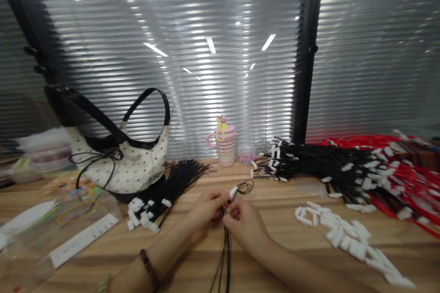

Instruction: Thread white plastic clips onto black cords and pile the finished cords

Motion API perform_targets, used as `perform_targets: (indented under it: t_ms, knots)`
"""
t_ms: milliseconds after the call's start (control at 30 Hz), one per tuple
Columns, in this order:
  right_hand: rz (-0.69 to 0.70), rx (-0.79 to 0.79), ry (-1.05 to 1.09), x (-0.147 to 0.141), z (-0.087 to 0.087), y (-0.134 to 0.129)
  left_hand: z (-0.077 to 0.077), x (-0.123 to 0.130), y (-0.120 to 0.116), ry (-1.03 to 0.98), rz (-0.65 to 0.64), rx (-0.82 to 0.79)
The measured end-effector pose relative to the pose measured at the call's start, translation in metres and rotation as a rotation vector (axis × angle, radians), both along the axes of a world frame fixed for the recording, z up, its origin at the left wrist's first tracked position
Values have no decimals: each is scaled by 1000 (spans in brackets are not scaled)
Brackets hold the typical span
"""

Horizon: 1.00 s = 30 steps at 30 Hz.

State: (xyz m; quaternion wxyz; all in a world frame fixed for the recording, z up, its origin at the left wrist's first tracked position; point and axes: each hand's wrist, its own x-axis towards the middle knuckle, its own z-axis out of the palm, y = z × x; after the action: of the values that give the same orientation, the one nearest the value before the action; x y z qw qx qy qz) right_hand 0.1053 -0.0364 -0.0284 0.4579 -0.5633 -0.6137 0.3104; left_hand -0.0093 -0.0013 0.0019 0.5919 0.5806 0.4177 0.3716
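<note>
Two bare forearms (292, 261) came in from the bottom edge, a dark bracelet (148, 268) on the left one. The left hand (209, 206) and right hand (248, 224) met over the desk (275, 247), both closed, their fingertips pinching thin black cords (227, 256). Strands hung down between the wrists toward the camera, and a small loop (245, 187) curled out beyond the fingers. One white tag (233, 192) stood at the fingertips, just past the left hand; whether either hand touched it could not be told.

To the left lay a tassel-like black bundle (178, 183) with white tags at its near end; to the right, a scatter of loose white pieces (357, 247). Farther out, a striped pink mug (226, 149) wore its lid, contents hidden, beside a small clear tub (246, 154) holding pink bits. A spotted handbag (130, 169) stood at left, its inside unseen. Tagged black cord bundles (316, 160) and red cords (419, 183) spread at right.
</note>
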Motion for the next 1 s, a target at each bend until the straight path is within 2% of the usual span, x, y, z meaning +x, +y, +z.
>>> perform_targets:
  t_ms: [300, 467, 567, 667, 833, 933, 1000]
  knots:
    - [65, -77, 119, -1, 1, -1, 7, -3, 3, -142, 6, -147]
    - [91, -103, 107, 2, 4, -3, 6, -5, 6, -223, 67, -223]
    - [151, -74, 157, 6, 4, -1, 4, -8, 9, -264, 58, -237]
    - [279, -101, 211, 12, 9, 2, 3, -12, 12, -292, 21, -237]
    - [416, -194, 135, 38, 39, 3, 5, -14, 11, -324, -44, -221]
    - [614, -302, -28, 66, 63, 4, 6, -13, 7, -328, -50, -225]
    - [679, -293, -145, 87, 76, 5, 7, -12, 5, -343, -54, -225]
